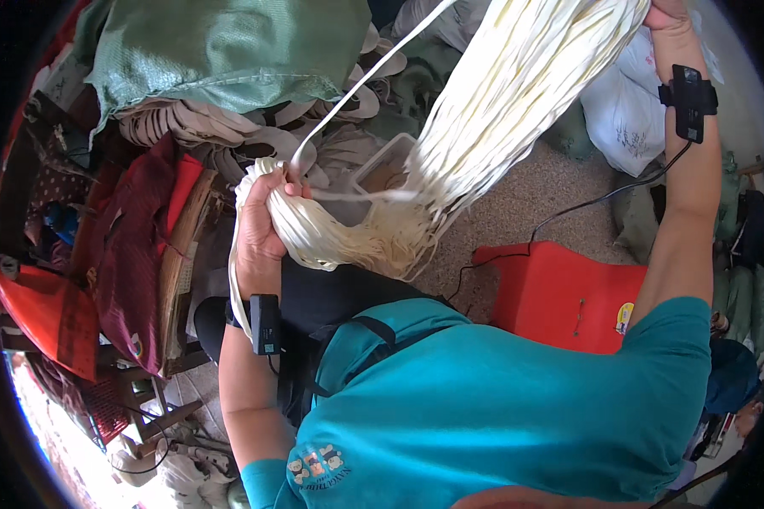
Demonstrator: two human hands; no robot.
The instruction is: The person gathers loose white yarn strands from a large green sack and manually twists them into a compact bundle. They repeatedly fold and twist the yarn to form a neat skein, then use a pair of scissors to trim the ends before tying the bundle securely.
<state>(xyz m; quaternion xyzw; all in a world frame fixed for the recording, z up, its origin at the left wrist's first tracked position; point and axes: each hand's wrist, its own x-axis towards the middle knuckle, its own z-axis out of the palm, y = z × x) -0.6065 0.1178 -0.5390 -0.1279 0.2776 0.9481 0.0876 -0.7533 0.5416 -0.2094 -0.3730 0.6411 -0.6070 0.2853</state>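
Observation:
A long hank of cream flat cord point(518, 93) stretches between my two hands, its strands spread out toward the top edge and gathered in a sagging bend near my lap. My left hand point(265, 212) is closed round the looped end of the hank. A single strand rises from that hand toward the top, and a loose end hangs down along my wrist. High at the upper right, my right hand point(669, 13) grips the far side of the hank; most of its fingers are cut off by the picture's edge. Each forearm wears a small black strapped device.
A red plastic stool point(560, 293) stands on the speckled floor. Behind the hank sits a clear plastic box point(382, 165). A green woven sack point(229, 51) lies over stacked beige pieces. White bags point(624, 119) stand at right. A black cable point(603, 204) hangs from my right forearm.

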